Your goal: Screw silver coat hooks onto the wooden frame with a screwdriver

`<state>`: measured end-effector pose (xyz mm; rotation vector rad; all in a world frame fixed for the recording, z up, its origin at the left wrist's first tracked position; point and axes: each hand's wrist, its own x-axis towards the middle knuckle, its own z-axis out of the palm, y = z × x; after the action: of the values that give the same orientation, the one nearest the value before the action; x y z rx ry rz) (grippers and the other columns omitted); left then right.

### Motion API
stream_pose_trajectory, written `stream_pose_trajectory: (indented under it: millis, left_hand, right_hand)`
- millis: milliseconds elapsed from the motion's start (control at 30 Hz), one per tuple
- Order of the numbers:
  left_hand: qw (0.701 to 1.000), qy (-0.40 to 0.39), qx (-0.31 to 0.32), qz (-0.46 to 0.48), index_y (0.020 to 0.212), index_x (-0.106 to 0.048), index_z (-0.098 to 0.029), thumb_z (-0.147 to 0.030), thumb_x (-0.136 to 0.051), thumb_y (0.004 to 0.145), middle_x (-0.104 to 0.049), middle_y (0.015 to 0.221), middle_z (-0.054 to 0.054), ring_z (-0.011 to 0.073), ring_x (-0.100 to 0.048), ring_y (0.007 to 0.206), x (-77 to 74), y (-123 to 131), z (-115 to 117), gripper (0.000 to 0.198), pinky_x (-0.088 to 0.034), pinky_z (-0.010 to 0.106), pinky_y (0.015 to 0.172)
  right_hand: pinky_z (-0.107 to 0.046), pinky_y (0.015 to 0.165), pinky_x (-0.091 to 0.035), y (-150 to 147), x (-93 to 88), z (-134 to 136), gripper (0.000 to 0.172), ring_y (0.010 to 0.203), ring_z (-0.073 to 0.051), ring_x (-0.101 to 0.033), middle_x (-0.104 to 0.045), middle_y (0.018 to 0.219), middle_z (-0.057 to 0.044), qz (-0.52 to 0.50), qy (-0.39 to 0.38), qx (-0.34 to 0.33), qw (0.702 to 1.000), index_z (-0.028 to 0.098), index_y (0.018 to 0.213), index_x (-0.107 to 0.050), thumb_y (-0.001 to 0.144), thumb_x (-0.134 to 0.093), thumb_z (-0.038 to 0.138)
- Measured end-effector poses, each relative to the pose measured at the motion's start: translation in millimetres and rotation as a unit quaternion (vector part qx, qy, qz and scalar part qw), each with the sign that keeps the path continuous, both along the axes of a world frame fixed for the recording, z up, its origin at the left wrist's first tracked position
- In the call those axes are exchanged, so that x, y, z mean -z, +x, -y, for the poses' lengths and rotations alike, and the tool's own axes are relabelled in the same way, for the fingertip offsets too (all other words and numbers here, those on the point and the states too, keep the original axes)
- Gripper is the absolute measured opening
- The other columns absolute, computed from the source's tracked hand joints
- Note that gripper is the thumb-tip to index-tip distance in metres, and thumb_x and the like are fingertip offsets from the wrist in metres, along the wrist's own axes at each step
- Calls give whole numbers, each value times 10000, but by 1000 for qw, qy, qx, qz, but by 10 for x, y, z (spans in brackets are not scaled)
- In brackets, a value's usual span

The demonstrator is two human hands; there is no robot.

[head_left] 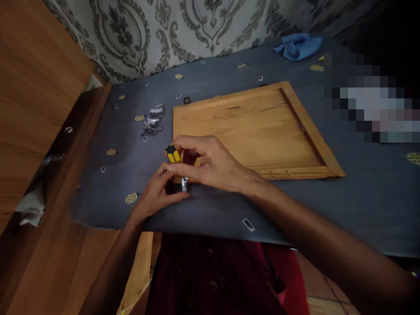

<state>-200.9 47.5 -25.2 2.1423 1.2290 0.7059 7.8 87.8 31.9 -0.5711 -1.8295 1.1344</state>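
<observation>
Left to right. Clamps (153, 121): metal loops, bunched on the cloth (124, 131). Left hand (154, 192): thumb and fingers pinching the held clamp. Driver (172, 154): handle up, leaning left; long axis slants down-right toward held clamp; shaft hidden, tip contact can't tell. Probably light, rigid; grip at handle. Held clamp (184, 184): between the hands, at the panel's near-left corner; visible strip runs roughly near-far. Likely light, springy, slick; pinch by edges. Right hand (213, 159): thumb and fingers gripping driver handle. Panel (243, 131): flat, beyond hands, long side left-right.
</observation>
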Motion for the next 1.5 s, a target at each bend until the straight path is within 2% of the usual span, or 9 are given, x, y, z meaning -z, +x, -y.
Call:
stream_pose_trajectory:
  millis: [100, 167, 300, 433, 533, 667, 1000, 1267, 1500]
  left_hand:
    - [1000, -10, -1, -5, 1155, -674, -225, -474, -789, 829, -650, 1020, 48, 254, -602, 991, 15, -7, 3, 426, -522, 404, 881]
    - [1000, -20, -3, -7, 1145, -675, -222, -487, -781, 834, -647, 979, 43, 253, -601, 970, 26, -13, 5, 423, -522, 400, 860]
    - [1000, -18, -4, -2, 1098, -677, -221, -503, -786, 825, -636, 974, 40, 240, -600, 929, 40, -22, 1, 407, -525, 390, 826]
    - [1000, 4, 8, 7, 1102, -673, -229, -499, -776, 836, -641, 1016, 56, 255, -603, 973, 27, -11, -6, 393, -526, 411, 859]
    - [1000, 6, 10, 8, 1171, -654, -247, -477, -777, 839, -632, 1080, 59, 256, -599, 1007, 0, 3, -2, 422, -522, 415, 883]
    - [1000, -5, 5, -7, 1115, -661, -243, -432, -786, 832, -604, 1071, 44, 228, -586, 956, -40, 18, 9, 362, -525, 374, 839]
    - [1000, 22, 23, -2, 1180, -647, -243, -405, -783, 847, -623, 1163, 57, 253, -598, 1076, -39, 15, -6, 394, -525, 400, 934]
    - [1000, 21, 18, -6, 1137, -660, -237, -410, -785, 845, -628, 1129, 47, 243, -603, 1039, -62, 25, -1, 361, -530, 379, 906]
    - [1000, 18, 13, 0, 1210, -654, -242, -419, -793, 838, -641, 1139, 57, 244, -611, 1030, -19, 10, -7, 435, -533, 387, 896]
  right_hand:
    - [-229, 551, -335, 8, -11, -8, 280, 593, -76, -450, -494, 646, 66, -5, 7, -25, 1000, 175, 707, -546, 901, -692, 313]
    - [-226, 561, -337, -4, 2, -16, 324, 596, -71, -443, -473, 644, 69, -14, 27, -17, 999, 178, 680, -505, 896, -704, 315]
    - [-237, 578, -328, -46, 58, -17, 394, 604, -74, -408, -436, 645, 75, -9, 80, 49, 996, 196, 682, -440, 895, -719, 375]
    - [-249, 588, -344, -74, 79, 28, 373, 605, -85, -414, -447, 662, 72, -9, 132, 99, 986, 212, 697, -426, 894, -728, 305]
    - [-263, 594, -379, -71, 42, 65, 372, 599, -101, -424, -446, 677, 67, -30, 140, 134, 981, 226, 698, -421, 900, -725, 294]
    - [-276, 595, -390, -54, 4, 65, 398, 588, -110, -418, -431, 661, 67, -40, 133, 172, 975, 234, 685, -401, 892, -735, 301]
    - [-258, 562, -359, -63, 71, 47, 323, 590, -103, -423, -448, 646, 65, 4, 99, 127, 987, 221, 713, -464, 918, -689, 329]
    - [-245, 590, -368, -53, 63, 23, 327, 600, -89, -418, -445, 668, 68, 7, 145, 129, 981, 212, 709, -439, 929, -674, 264]
    - [-246, 621, -358, -44, 74, 21, 305, 626, -89, -424, -463, 694, 66, 23, 157, 114, 981, 203, 727, -452, 934, -672, 250]
